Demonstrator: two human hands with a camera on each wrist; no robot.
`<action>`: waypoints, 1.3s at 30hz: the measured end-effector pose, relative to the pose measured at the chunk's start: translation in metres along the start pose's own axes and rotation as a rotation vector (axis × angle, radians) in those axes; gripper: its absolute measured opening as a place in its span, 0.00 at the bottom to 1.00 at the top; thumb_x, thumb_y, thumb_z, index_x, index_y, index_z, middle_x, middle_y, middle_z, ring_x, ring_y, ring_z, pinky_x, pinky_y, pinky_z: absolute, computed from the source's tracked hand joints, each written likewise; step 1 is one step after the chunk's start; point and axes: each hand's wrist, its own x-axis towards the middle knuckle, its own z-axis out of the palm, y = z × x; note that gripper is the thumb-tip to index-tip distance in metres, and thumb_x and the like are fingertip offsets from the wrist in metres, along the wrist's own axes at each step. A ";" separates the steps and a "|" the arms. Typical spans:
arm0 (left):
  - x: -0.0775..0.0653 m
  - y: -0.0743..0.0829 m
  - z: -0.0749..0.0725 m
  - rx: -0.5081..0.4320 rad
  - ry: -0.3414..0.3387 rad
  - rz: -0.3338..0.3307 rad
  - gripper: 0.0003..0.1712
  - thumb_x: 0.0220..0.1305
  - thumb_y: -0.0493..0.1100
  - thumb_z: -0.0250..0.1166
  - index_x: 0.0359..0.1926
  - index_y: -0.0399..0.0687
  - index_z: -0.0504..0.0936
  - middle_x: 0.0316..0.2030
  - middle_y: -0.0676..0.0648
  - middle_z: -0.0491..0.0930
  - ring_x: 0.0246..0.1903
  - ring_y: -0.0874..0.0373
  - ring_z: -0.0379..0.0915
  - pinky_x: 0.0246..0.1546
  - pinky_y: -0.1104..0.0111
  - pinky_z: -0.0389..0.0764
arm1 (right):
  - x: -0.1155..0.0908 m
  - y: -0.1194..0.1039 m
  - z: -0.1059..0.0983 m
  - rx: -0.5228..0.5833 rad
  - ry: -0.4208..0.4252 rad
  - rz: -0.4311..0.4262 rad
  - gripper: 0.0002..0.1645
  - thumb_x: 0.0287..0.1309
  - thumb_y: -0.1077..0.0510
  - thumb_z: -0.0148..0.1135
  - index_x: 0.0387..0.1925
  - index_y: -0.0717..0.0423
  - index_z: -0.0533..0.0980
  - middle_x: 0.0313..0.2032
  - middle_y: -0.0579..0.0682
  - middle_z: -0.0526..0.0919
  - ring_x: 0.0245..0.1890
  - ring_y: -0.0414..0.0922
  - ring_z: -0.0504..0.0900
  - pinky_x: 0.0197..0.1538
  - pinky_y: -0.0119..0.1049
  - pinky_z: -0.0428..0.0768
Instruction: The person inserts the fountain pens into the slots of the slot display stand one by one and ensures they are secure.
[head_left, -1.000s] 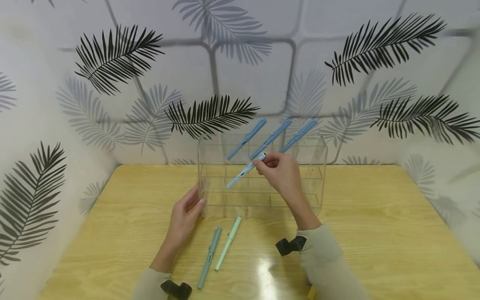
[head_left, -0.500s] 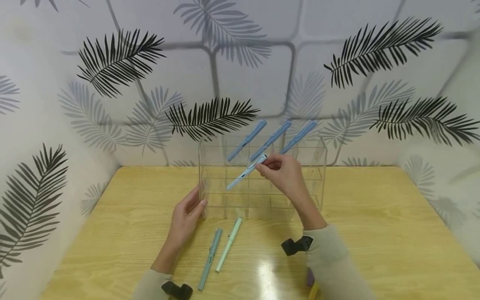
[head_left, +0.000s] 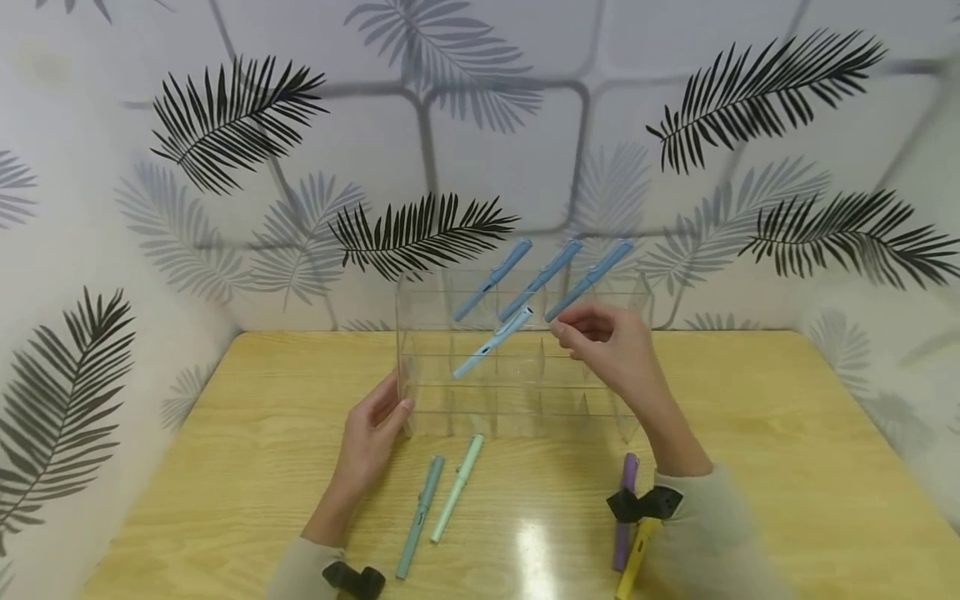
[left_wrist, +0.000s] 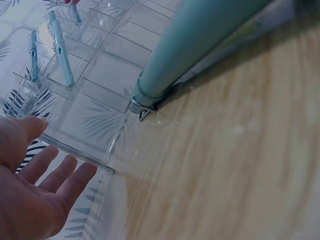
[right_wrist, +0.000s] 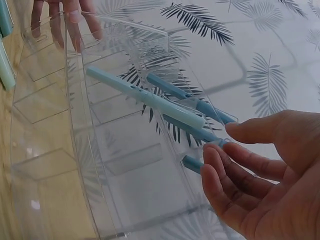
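A clear acrylic pen rack (head_left: 420,386) with stepped compartments stands on the table. A light blue capped pen (head_left: 492,343) leans in its middle tier. Behind, three darker blue pens, including a left one (head_left: 491,281) and a right one (head_left: 590,281), slant in the back tier. My right hand (head_left: 611,342) hovers before the rack's right half, fingers loosely bent and holding nothing; in the right wrist view its fingertips (right_wrist: 212,150) overlap the blue pens' ends. My left hand (head_left: 371,429) rests against the rack's left side, fingers (left_wrist: 75,182) fairly straight along the panel's edge.
On the wooden table (head_left: 225,467) before the rack lie a grey-green pen (head_left: 420,517) and a pale green pen (head_left: 457,490). A purple pen (head_left: 622,533) and a yellow pen (head_left: 635,562) lie by the right wrist. A leaf-patterned backdrop (head_left: 502,167) stands close behind.
My right hand has let go of the light blue pen and moved right, leaving it leaning in the rack. The purple and yellow pens now show more. The left hand stays put.
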 end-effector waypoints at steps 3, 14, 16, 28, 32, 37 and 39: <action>-0.001 0.000 -0.001 0.001 -0.004 -0.009 0.30 0.77 0.38 0.60 0.75 0.39 0.66 0.70 0.36 0.69 0.68 0.39 0.69 0.65 0.59 0.75 | -0.008 -0.002 -0.006 -0.023 -0.005 -0.010 0.13 0.68 0.55 0.68 0.46 0.61 0.83 0.40 0.57 0.88 0.35 0.43 0.86 0.38 0.35 0.88; -0.001 0.002 -0.002 0.012 0.009 -0.023 0.30 0.76 0.39 0.61 0.75 0.38 0.67 0.70 0.37 0.69 0.67 0.39 0.69 0.65 0.55 0.75 | -0.046 0.002 -0.025 -0.110 0.014 0.001 0.14 0.71 0.55 0.65 0.49 0.61 0.81 0.42 0.54 0.87 0.37 0.43 0.85 0.38 0.29 0.85; -0.001 0.002 -0.002 0.015 0.009 -0.022 0.30 0.76 0.39 0.61 0.75 0.38 0.67 0.70 0.37 0.69 0.67 0.39 0.69 0.65 0.55 0.75 | -0.052 0.005 -0.027 -0.140 0.029 -0.006 0.13 0.71 0.55 0.65 0.49 0.61 0.81 0.41 0.52 0.86 0.38 0.42 0.84 0.40 0.28 0.84; 0.000 0.001 -0.001 0.019 0.009 -0.031 0.30 0.76 0.39 0.61 0.75 0.38 0.66 0.71 0.36 0.69 0.67 0.40 0.70 0.62 0.56 0.77 | -0.091 0.045 -0.035 -0.179 0.065 0.127 0.14 0.69 0.54 0.68 0.47 0.61 0.82 0.40 0.51 0.87 0.40 0.42 0.84 0.40 0.28 0.84; 0.000 0.002 -0.001 0.022 0.010 -0.024 0.30 0.76 0.39 0.61 0.75 0.39 0.67 0.70 0.36 0.69 0.67 0.39 0.70 0.61 0.57 0.78 | -0.102 0.058 -0.037 -0.234 0.049 0.171 0.17 0.68 0.53 0.68 0.49 0.63 0.81 0.41 0.52 0.86 0.42 0.45 0.83 0.43 0.27 0.84; -0.001 0.001 0.000 0.027 0.007 -0.019 0.30 0.76 0.39 0.61 0.75 0.37 0.66 0.70 0.35 0.69 0.66 0.38 0.70 0.60 0.59 0.79 | -0.117 0.073 -0.039 -0.254 0.024 0.213 0.18 0.65 0.56 0.71 0.48 0.65 0.80 0.38 0.52 0.84 0.40 0.44 0.82 0.41 0.27 0.84; -0.001 0.001 0.001 0.029 0.008 -0.020 0.30 0.76 0.39 0.61 0.75 0.38 0.66 0.70 0.36 0.69 0.66 0.39 0.70 0.60 0.60 0.79 | -0.123 0.077 -0.040 -0.257 0.018 0.224 0.18 0.64 0.57 0.72 0.48 0.66 0.80 0.38 0.51 0.84 0.39 0.43 0.81 0.40 0.27 0.85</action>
